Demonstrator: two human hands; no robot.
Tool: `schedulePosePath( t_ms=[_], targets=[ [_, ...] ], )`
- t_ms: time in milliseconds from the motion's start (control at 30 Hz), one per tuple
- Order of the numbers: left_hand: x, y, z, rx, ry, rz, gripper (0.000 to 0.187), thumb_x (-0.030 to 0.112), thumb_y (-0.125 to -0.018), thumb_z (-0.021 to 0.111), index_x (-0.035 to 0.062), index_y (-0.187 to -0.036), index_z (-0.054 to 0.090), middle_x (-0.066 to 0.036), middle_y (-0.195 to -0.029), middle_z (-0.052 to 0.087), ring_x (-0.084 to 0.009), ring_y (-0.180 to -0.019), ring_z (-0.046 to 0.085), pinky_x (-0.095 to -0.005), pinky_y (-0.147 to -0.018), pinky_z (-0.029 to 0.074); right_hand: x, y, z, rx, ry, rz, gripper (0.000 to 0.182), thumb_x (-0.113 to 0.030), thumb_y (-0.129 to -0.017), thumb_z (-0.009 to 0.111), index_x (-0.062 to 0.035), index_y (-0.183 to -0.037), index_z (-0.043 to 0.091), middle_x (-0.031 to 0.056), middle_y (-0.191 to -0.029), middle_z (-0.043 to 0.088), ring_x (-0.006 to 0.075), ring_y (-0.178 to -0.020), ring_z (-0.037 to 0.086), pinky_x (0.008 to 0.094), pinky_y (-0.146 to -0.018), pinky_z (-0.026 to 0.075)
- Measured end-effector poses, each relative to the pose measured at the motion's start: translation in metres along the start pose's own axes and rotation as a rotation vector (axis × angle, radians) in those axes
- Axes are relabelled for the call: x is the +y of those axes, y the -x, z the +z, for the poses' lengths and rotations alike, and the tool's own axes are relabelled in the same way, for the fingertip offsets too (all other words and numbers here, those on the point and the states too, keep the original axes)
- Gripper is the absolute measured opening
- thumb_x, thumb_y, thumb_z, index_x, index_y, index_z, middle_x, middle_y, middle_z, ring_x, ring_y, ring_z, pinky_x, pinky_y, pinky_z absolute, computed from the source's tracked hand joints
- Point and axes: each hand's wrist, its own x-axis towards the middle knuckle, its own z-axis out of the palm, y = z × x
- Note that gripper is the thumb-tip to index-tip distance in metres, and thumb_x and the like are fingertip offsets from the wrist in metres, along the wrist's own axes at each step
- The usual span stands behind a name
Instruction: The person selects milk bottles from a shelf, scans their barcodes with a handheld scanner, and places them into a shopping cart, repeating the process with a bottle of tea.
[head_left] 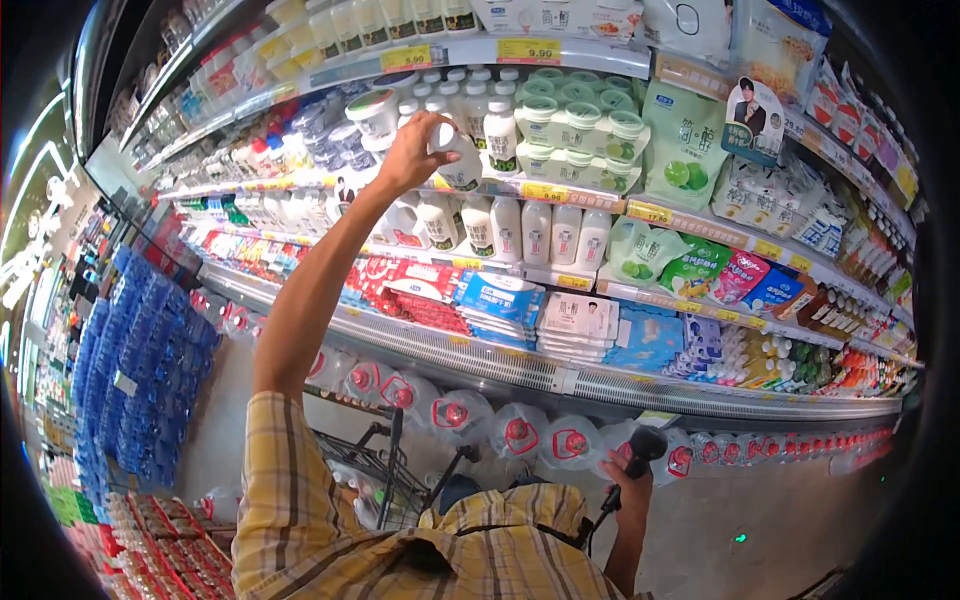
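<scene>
My left hand (412,158) reaches up to the dairy shelf, its fingers and thumb closed around the top of a white bottle (459,168). The bottle tilts a little at the shelf's front edge. Rows of upright white-capped bottles (500,135) stand right behind it, and a white tub (372,112) with a picture lid is to its left. Low on the right, my right hand (630,488) is wrapped around a black, round-ended handle-like object (647,444). A thin black part runs down from it toward my waist.
Shrink-wrapped green-lidded cups (580,125) sit right of the bottles. Yellow price tags line the shelf edges (560,192). Large clear jugs (460,412) with red handles stand along the cooler's base. A shopping cart (385,480) is by my legs; blue-wrapped water packs (150,360) are stacked left.
</scene>
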Motion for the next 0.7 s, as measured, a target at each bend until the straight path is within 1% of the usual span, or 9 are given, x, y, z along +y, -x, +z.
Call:
schedulePosePath(
  t_ms=[33,67,133,200,267,300,400,600,700],
  targets=[
    [0.003,-0.008,-0.001,0.005,-0.015,0.01,0.04,0.013,-0.065,0.079,0.0058,-0.1,0.059,-0.014,-0.093,0.055,-0.0331,-0.086,0.056,-0.0386,-0.075,0.044,0.003,0.003,-0.004,0.018,-0.015,0.002,0.062,-0.007,-0.071,0.071,-0.0029,-0.125,0.04,0.0144,-0.112,0.061,0.0254,-0.089,0.066,0.024,-0.046,0.045],
    [0.0,-0.015,0.001,0.009,-0.013,0.02,0.04,0.013,-0.065,0.079,0.0058,-0.1,0.059,-0.014,-0.093,0.055,-0.0331,-0.086,0.056,-0.0386,-0.075,0.044,0.015,0.0,-0.011,0.022,-0.021,-0.006,0.062,-0.007,-0.071,0.071,-0.0029,-0.125,0.04,0.0144,-0.112,0.061,0.0254,-0.089,0.066,0.024,-0.046,0.045],
    [-0.021,-0.03,0.013,0.052,-0.027,0.014,0.038,0.014,-0.067,0.077,0.0069,-0.099,0.058,-0.011,-0.092,0.056,-0.0286,-0.083,0.055,-0.0364,-0.071,0.044,0.038,-0.007,-0.023,0.073,-0.064,-0.071,0.061,-0.007,-0.072,0.071,-0.0027,-0.124,0.04,0.014,-0.11,0.062,0.0254,-0.088,0.066,0.0238,-0.044,0.044],
    [-0.035,-0.042,0.019,0.074,-0.029,0.096,0.038,0.013,-0.066,0.077,0.007,-0.099,0.058,-0.011,-0.092,0.055,-0.0284,-0.083,0.054,-0.0364,-0.071,0.044,0.037,-0.002,-0.025,0.098,-0.075,-0.069,0.062,-0.009,-0.072,0.072,-0.0019,-0.124,0.04,0.0135,-0.107,0.063,0.0254,-0.086,0.067,0.0237,-0.042,0.044],
    [-0.039,-0.049,0.022,0.024,-0.062,-0.015,0.041,0.011,-0.063,0.078,0.0042,-0.099,0.058,-0.016,-0.094,0.054,-0.0356,-0.09,0.054,-0.0411,-0.077,0.044,0.019,0.013,-0.018,0.138,-0.049,0.049,0.058,-0.01,-0.071,0.073,-0.0015,-0.119,0.043,0.0128,-0.103,0.064,0.0248,-0.084,0.067,0.0242,-0.041,0.044],
    [-0.045,-0.052,0.024,0.017,-0.083,-0.031,0.042,0.011,-0.063,0.078,0.0041,-0.099,0.058,-0.016,-0.095,0.055,-0.0357,-0.091,0.054,-0.0413,-0.079,0.044,0.008,0.021,-0.011,0.162,-0.061,0.049,0.053,-0.012,-0.07,0.075,0.0001,-0.112,0.045,0.013,-0.1,0.064,0.0239,-0.083,0.067,0.0245,-0.041,0.044],
    [-0.063,-0.057,0.028,0.055,-0.013,-0.026,0.042,0.01,-0.063,0.078,0.0042,-0.098,0.057,-0.016,-0.096,0.055,-0.0351,-0.092,0.054,-0.0408,-0.08,0.044,0.012,0.024,-0.011,0.198,-0.024,0.093,0.051,-0.014,-0.07,0.076,0.0013,-0.107,0.046,0.0138,-0.099,0.064,0.0236,-0.082,0.067,0.0248,-0.042,0.044],
    [-0.083,-0.074,0.049,0.036,0.008,-0.035,0.045,0.011,-0.061,0.08,0.0046,-0.1,0.058,-0.017,-0.095,0.056,-0.0357,-0.091,0.056,-0.0408,-0.08,0.045,0.018,0.023,-0.01,0.166,-0.013,0.097,0.055,-0.014,-0.069,0.077,0.0024,-0.109,0.044,0.0142,-0.098,0.064,0.0234,-0.081,0.068,0.0257,-0.043,0.045],
    [-0.087,-0.081,0.059,-0.003,-0.068,-0.114,0.044,0.013,-0.061,0.08,0.0032,-0.099,0.062,-0.02,-0.098,0.057,-0.0365,-0.096,0.055,-0.0394,-0.084,0.045,0.013,0.025,-0.007,0.175,-0.011,0.111,0.054,-0.013,-0.069,0.076,0.0022,-0.109,0.044,0.0143,-0.098,0.064,0.0232,-0.08,0.068,0.0257,-0.043,0.045]
  ],
)
